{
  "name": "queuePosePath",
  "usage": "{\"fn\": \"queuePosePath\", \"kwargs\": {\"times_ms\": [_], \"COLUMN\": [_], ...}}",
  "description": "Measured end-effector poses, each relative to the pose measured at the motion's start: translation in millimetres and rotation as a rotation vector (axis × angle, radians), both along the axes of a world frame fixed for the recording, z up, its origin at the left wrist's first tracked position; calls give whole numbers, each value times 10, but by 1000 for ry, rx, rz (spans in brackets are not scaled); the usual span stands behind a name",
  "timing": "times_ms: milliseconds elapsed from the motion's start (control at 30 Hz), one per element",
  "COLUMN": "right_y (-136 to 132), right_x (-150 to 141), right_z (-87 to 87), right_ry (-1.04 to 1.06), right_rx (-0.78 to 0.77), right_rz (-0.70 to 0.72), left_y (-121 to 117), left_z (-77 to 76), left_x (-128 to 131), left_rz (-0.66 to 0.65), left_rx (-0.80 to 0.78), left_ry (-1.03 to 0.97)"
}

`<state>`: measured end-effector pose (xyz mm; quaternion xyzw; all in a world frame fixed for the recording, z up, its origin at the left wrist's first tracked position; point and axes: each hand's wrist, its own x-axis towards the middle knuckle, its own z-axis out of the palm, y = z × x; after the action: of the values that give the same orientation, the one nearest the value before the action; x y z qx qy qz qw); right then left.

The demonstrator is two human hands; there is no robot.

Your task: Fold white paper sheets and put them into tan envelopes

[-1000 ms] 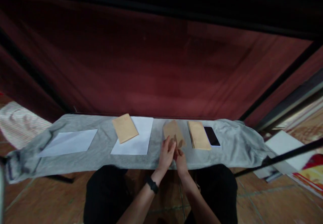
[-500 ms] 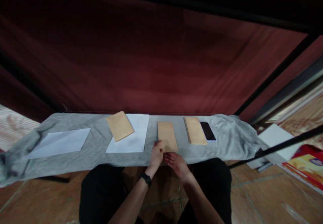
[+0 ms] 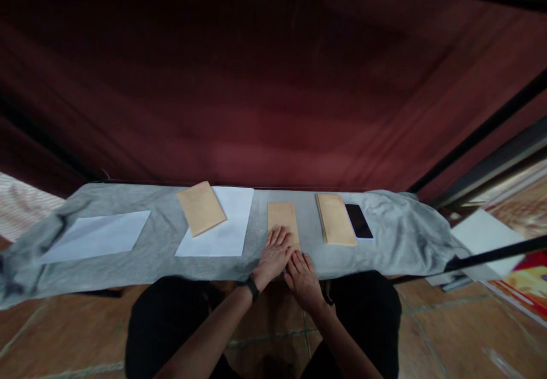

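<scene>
A single brown paper envelope point(image 3: 282, 212) lies flat on the grey cloth in front of me. My left hand point(image 3: 277, 251), with a black band at the wrist, rests palm down across its near half, fingers stretched out. Beside it, my right hand point(image 3: 302, 273) lies with fingers extended at the envelope's near right corner. To the right is a stack of brown envelopes point(image 3: 336, 219), with a dark-screened phone point(image 3: 359, 221) against its right side. On the left, several brown envelopes or one thick one point(image 3: 201, 209) lie tilted over a white paper sheet point(image 3: 233, 239).
Another white sheet point(image 3: 100, 233) lies farther left on the grey cloth point(image 3: 162, 248), which covers a narrow bench. A dark red panel point(image 3: 273, 111) rises behind it. Black metal bars point(image 3: 496, 253) cross at the right, near a white board point(image 3: 487, 239) and a red-yellow package point(image 3: 527, 282).
My left hand has opened from a closed grip and now lies flat on the envelope. My right hand has turned palm down at its near edge. The view has shifted slightly.
</scene>
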<state>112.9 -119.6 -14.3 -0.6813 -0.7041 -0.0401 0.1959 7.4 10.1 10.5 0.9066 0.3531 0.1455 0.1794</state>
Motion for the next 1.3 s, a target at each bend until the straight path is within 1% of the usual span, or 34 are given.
{"fn": "queuePosePath", "kwargs": {"times_ms": [133,267,367,467,533,667,867,1000,1167,1300], "right_y": [5,11,17,20,21,23,21,22,16,0], "right_x": [-1,4,12,20,26,32,22,19,21,16], "right_z": [41,117,123,102,91,79,52,49,58,-16], "right_ry": [4,6,18,29,30,22,-1,-15,-10,28], "right_rx": [-7,-19,-43,-63,-72,-84,-69,-48,-19,18], "right_rz": [-5,1,3,3,4,3,-1,-2,8,18], "left_y": [352,739,999,1181,1239,1223,1064,893,636,442], "left_z": [-41,-72,-82,-90,-93,-90,-78,-65,-12,38], "left_x": [256,463,574,650,678,652,419,255,127,27], "left_rz": [-83,-125,-149,-147,-137,-115,-100,-130,-185,-238], "left_rx": [-17,-14,-15,-13,-11,4,22,1,-13,-19], "left_ry": [16,15,-3,-7,-4,12,37,48,-11,9]}}
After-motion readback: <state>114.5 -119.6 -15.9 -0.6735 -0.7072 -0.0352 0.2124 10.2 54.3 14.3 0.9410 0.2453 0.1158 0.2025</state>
